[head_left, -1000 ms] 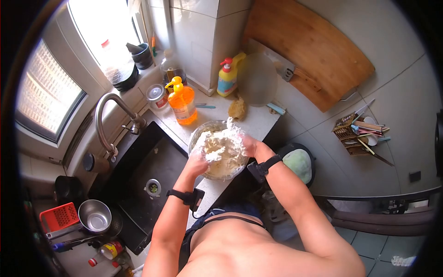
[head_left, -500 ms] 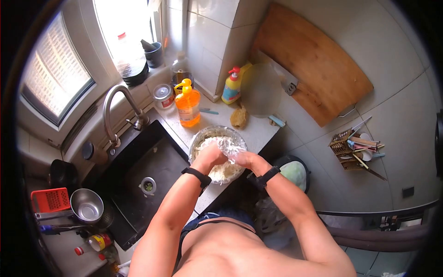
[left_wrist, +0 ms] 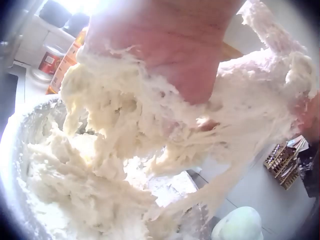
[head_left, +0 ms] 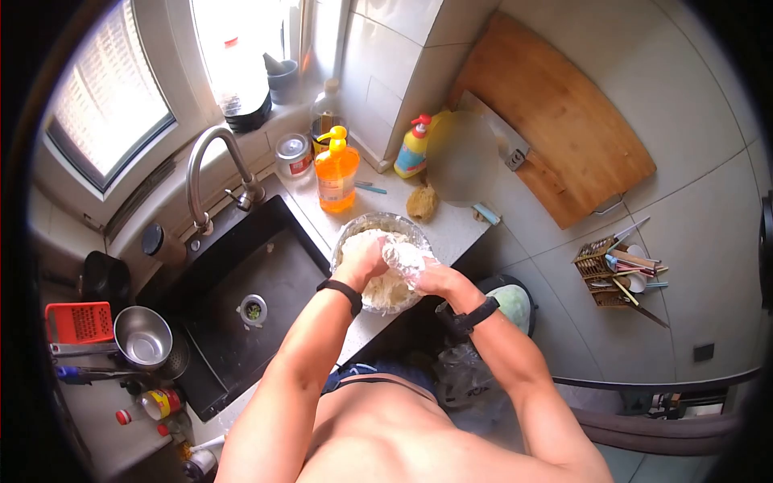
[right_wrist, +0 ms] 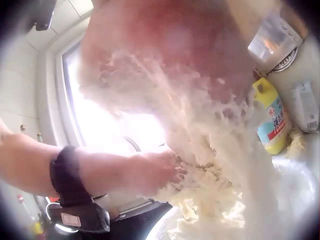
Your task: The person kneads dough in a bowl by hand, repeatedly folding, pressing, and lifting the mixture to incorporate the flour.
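A metal bowl [head_left: 346, 233] of sticky white dough [head_left: 386, 294] stands on the counter beside the sink. My left hand [head_left: 362, 258] is over the bowl, fingers curled into a clump of dough [left_wrist: 100, 115] that hangs in strands to the mass below [left_wrist: 75, 185]. My right hand [head_left: 411, 264] meets it from the right, coated thickly in dough, its fingers lying fairly straight against the left hand. In the right wrist view the left hand [right_wrist: 150, 172] digs into the dough [right_wrist: 210, 200] under the coated right hand [right_wrist: 165, 45].
A black sink [head_left: 241, 298] with a faucet [head_left: 211, 165] lies left of the bowl. Behind it stand an orange soap bottle [head_left: 336, 173], a yellow bottle [head_left: 415, 146] and a sponge [head_left: 420, 201]. A wooden board [head_left: 555, 113] leans on the wall. A steel pot [head_left: 142, 338] sits far left.
Both hands came together from the bowl's sides to its near edge. The left hand now grips the dough on the right hand. The head view shifted slightly.
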Tool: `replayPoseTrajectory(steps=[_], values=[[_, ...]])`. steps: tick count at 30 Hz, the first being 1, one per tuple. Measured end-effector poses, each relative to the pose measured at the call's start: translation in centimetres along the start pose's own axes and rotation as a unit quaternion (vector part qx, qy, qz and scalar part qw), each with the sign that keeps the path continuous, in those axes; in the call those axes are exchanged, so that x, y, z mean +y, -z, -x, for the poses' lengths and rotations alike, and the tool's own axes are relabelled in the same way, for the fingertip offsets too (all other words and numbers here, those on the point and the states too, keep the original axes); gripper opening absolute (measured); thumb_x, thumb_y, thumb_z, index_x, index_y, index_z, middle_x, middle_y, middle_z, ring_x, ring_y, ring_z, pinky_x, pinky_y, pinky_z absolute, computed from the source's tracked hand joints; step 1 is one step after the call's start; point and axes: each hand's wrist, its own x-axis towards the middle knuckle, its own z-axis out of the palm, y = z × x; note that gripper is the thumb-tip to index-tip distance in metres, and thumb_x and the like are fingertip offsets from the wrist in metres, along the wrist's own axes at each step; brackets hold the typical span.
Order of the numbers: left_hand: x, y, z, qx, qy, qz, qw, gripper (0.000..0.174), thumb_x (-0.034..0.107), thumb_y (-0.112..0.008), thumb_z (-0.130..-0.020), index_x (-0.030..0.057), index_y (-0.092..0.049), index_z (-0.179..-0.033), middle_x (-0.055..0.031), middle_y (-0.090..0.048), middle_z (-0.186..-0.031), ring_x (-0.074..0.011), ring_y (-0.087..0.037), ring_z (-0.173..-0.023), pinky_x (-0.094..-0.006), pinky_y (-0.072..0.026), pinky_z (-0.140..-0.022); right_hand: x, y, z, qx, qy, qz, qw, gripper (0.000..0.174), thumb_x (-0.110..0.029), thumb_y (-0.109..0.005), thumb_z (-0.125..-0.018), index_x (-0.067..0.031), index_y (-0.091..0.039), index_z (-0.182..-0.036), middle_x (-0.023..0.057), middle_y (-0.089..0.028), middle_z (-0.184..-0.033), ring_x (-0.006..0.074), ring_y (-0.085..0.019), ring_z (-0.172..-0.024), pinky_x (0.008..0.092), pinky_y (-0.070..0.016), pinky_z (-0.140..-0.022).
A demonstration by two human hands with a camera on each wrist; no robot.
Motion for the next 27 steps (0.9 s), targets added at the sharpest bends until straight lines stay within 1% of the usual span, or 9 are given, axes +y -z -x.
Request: replayPoseTrajectory(steps=[3, 5, 7, 13, 17, 21, 22, 25, 27], values=[[-2.3, -1.8, -1.3, -0.001, 0.038, 0.035, 0.999, 0.024, 0.024, -0.053, -0.073, 0.0067, -0.065, -0.085, -0.0154, -0.063, -0.085, -0.0316, -0.060, -0.083, -0.0398, -0.0477, -0.073, -4.7, 0.8, 1.3, 0.023, -0.074, -0.054, 0.996, 0.046, -0.036, -0.031, -0.093, -0.0066, -0.040, -0.127, 0.0119, -0.044, -0.127, 0.0239, -0.042, -0.116, 0.0313, -0.0314, -0.097], [-5.1, -2.8, -1.5, -0.056, -0.012, -0.057, 0.997, 0.028, 0.011, -0.052, -0.075, 0.0045, -0.059, -0.101, -0.0152, -0.061, -0.100, -0.0274, -0.057, -0.093, -0.0332, -0.0445, -0.080, 2.5, 2.0, 0.4, 0.063, 0.047, -0.137, 0.987, 0.059, -0.046, -0.045, -0.087, 0.0002, -0.042, -0.123, 0.0111, -0.046, -0.123, 0.0184, -0.043, -0.110, 0.0325, -0.0360, -0.093], [-9.6, -6.2, -1.9, -0.030, -0.062, 0.125, 0.990, 0.032, 0.014, -0.055, -0.078, 0.0039, -0.056, -0.108, -0.0123, -0.059, -0.106, -0.0216, -0.054, -0.096, -0.0311, -0.0420, -0.085, -3.1, 3.2, 0.5, 0.063, 0.019, -0.506, 0.860, 0.070, -0.056, -0.040, -0.085, 0.0020, -0.040, -0.123, 0.0122, -0.045, -0.124, 0.0221, -0.044, -0.110, 0.0357, -0.0367, -0.093], [-5.2, -2.3, 1.7, -0.063, 0.070, 0.430, 0.898, 0.048, 0.013, -0.058, -0.076, 0.0002, -0.045, -0.120, -0.0189, -0.052, -0.116, -0.0286, -0.049, -0.106, -0.0326, -0.0391, -0.091, 0.1, 2.6, -2.1, 0.124, 0.012, -0.606, 0.786, 0.087, -0.068, -0.037, -0.077, 0.0033, -0.034, -0.125, 0.0142, -0.041, -0.124, 0.0285, -0.042, -0.109, 0.0410, -0.0339, -0.095], [-3.5, -2.3, 2.3, -0.067, -0.051, 0.150, 0.985, 0.039, 0.013, -0.059, -0.069, -0.0004, -0.056, -0.105, -0.0206, -0.058, -0.102, -0.0312, -0.054, -0.098, -0.0347, -0.0427, -0.085, 2.8, 1.3, -3.8, 0.111, -0.020, -0.633, 0.766, 0.098, -0.073, -0.032, -0.075, -0.0011, -0.008, -0.137, 0.0138, -0.008, -0.144, 0.0315, -0.015, -0.129, 0.0427, -0.0139, -0.105], [0.9, -2.1, 2.9, -0.096, -0.014, 0.019, 0.995, 0.019, 0.013, -0.053, -0.069, 0.0020, -0.063, -0.081, -0.0184, -0.062, -0.077, -0.0331, -0.060, -0.073, -0.0393, -0.0481, -0.068, 2.0, -1.2, -4.9, 0.109, 0.002, -0.668, 0.736, 0.070, -0.066, -0.037, -0.079, -0.0059, -0.040, -0.116, 0.0152, -0.051, -0.106, 0.0273, -0.053, -0.094, 0.0412, -0.0446, -0.082], [0.0, -5.1, 2.6, -0.046, -0.051, 0.039, 0.997, 0.025, 0.014, -0.052, -0.071, 0.0027, -0.061, -0.092, -0.0208, -0.060, -0.089, -0.0345, -0.058, -0.084, -0.0420, -0.0460, -0.073, 1.3, -1.8, -5.3, 0.142, 0.004, -0.691, 0.708, 0.051, -0.061, -0.040, -0.081, -0.0112, -0.043, -0.090, 0.0080, -0.052, -0.079, 0.0216, -0.055, -0.070, 0.0374, -0.0496, -0.065], [2.7, -3.2, 3.5, 0.159, -0.036, 0.031, 0.986, 0.033, 0.017, -0.051, -0.075, 0.0026, -0.056, -0.105, -0.0229, -0.054, -0.106, -0.0366, -0.051, -0.099, -0.0457, -0.0421, -0.079, 2.4, -2.0, -5.4, 0.131, 0.016, -0.644, 0.754, 0.066, -0.067, -0.033, -0.080, -0.0045, -0.044, -0.099, 0.0115, -0.051, -0.089, 0.0231, -0.051, -0.081, 0.0383, -0.0454, -0.077], [1.5, -4.4, 2.9, 0.096, 0.026, 0.080, 0.992, 0.041, 0.023, -0.049, -0.078, 0.0056, -0.049, -0.115, -0.0220, -0.047, -0.118, -0.0387, -0.044, -0.108, -0.0478, -0.0368, -0.087, 3.6, -1.8, -6.0, 0.097, 0.036, -0.646, 0.756, 0.072, -0.067, -0.034, -0.079, -0.0014, -0.041, -0.108, 0.0142, -0.049, -0.101, 0.0252, -0.049, -0.092, 0.0394, -0.0419, -0.084]])
